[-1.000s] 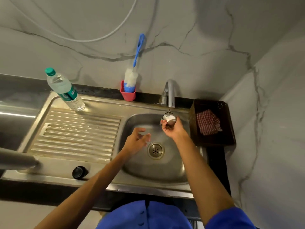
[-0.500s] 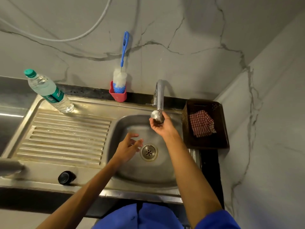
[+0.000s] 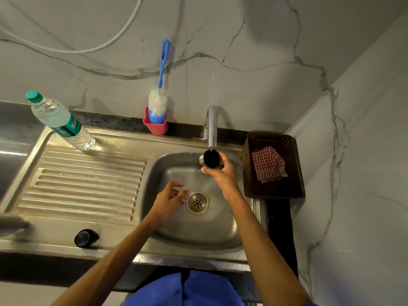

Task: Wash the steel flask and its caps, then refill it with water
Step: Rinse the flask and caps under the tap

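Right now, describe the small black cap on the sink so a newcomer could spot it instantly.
Start at the steel sink and take its ribbed drainboard, left of the basin. The black cap sits on the flat front rim below the ribs. It is small, round and dark, lying alone, far from the plastic water bottle standing at the back.

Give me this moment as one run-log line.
step: rinsing cap | right hand: holds steel cap under tap | left hand: free over sink | black cap: on sink edge
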